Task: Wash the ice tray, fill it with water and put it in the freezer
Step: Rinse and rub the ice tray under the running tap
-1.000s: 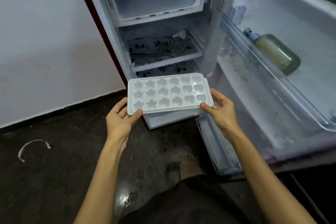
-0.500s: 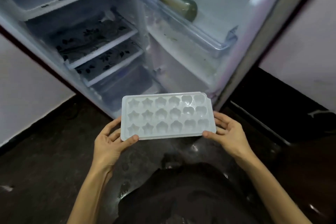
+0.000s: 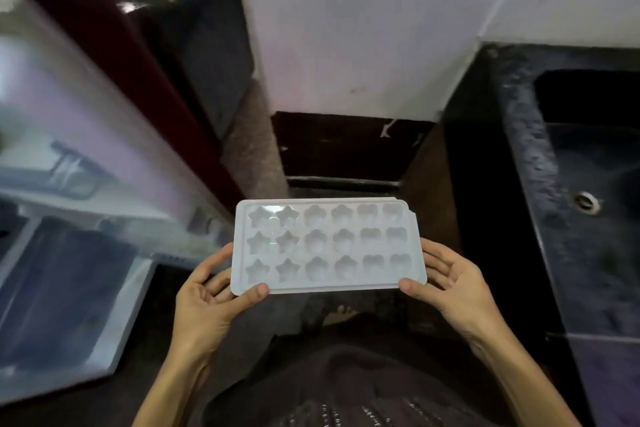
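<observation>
I hold the tray (image 3: 327,246) level in front of my body, its long side running across the view, with both hands grasping its short ends. My left hand (image 3: 204,291) grips the near left corner, thumb pressed on the top rim and fingers curled beneath. My right hand (image 3: 453,284) grips the near right corner the same way, thumb on the rim and fingers spread under the edge. The tray is white, with three rows of six moulded cups: stars toward my left hand, flower shapes in the middle, hearts toward my right hand. Whether the cups hold water I cannot tell. Left of the tray stands the open fridge (image 3: 69,218), blurred, its dark red door edge (image 3: 145,80) slanting just beyond the tray's far left corner. Right of the tray runs a dark speckled counter (image 3: 526,156) with a sunken black sink (image 3: 602,163), its metal drain (image 3: 585,202) showing. Beyond the tray rises a pale wall (image 3: 363,28) above dark floor (image 3: 346,149).
</observation>
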### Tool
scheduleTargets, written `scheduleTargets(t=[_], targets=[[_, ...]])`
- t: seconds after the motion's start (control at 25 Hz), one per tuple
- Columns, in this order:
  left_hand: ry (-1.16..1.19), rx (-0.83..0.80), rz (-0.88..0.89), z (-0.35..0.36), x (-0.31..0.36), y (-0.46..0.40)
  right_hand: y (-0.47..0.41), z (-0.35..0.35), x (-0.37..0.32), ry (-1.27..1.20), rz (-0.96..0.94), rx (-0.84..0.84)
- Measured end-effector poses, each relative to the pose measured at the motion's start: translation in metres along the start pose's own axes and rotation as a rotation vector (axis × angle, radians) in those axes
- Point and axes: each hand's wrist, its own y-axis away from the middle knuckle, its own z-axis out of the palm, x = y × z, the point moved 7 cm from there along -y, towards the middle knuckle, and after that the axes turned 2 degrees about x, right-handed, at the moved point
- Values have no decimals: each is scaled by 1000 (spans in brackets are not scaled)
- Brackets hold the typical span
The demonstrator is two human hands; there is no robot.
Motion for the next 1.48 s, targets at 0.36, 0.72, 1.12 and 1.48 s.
scheduleTargets(t=[0.36,0.72,1.12,1.48], targets=[[-133,-472,40,189,39,-72,13,-134,-12,-290,-37,376],[-294,-874,-33,374,44,-113,28,-205,-3,-493,-42,778],[-532,-1407,-202,590,43,-135,8,-245,-9,-877,-153,1241],[-462,-1506,-500,706,3,-113,-24,-305,-15,-958,-213,1431]])
